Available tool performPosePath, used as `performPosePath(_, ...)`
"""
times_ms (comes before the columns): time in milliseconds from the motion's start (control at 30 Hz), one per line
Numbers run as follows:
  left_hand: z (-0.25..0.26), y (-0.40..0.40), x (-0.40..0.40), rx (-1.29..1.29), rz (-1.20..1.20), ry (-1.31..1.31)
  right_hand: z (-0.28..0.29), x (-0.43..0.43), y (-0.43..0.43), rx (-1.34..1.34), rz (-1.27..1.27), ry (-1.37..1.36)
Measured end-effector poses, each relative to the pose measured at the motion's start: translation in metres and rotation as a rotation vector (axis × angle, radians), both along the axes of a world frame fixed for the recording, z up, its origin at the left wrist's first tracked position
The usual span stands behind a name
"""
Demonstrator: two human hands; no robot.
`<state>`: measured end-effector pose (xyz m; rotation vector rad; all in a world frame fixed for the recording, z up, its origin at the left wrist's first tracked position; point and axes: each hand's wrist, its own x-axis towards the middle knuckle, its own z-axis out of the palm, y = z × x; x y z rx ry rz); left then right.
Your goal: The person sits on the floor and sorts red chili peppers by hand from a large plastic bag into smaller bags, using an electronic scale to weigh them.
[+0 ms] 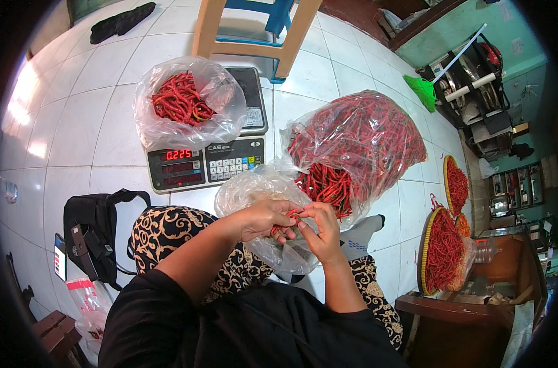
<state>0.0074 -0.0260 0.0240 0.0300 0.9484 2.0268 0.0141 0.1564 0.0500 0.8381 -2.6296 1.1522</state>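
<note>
Both hands meet above a clear plastic bag (286,257) between my legs. My left hand (267,221) is closed around a few red chilies (279,227). The fingertips of my right hand (320,230) touch the same chilies. Just beyond, a large clear bag of red chilies (362,133) lies on the floor, its mouth showing loose chilies (327,184). Ahead on the left, an open plastic bag holding red chilies (180,99) rests on a digital scale (205,165) with a lit red display.
A wooden stool frame (242,49) stands beyond the scale. A black backpack (92,207) and a phone (60,257) lie at left. Woven trays of chilies (444,253) and a brown wooden chair (453,308) are at right. A green broom (421,89) leans farther back.
</note>
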Motion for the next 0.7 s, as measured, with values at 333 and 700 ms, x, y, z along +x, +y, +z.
performPosePath(333, -0.011, 0.004, 0.001, -0.136, 0.006, 0.096, -0.003, 0.004, -0.006, 0.083, -0.024, 0.070)
performPosePath(700, -0.018, 0.020, 0.007, -0.622, 0.267, 0.607, -0.015, 0.004, -0.006, -0.727, -0.241, -1.036)
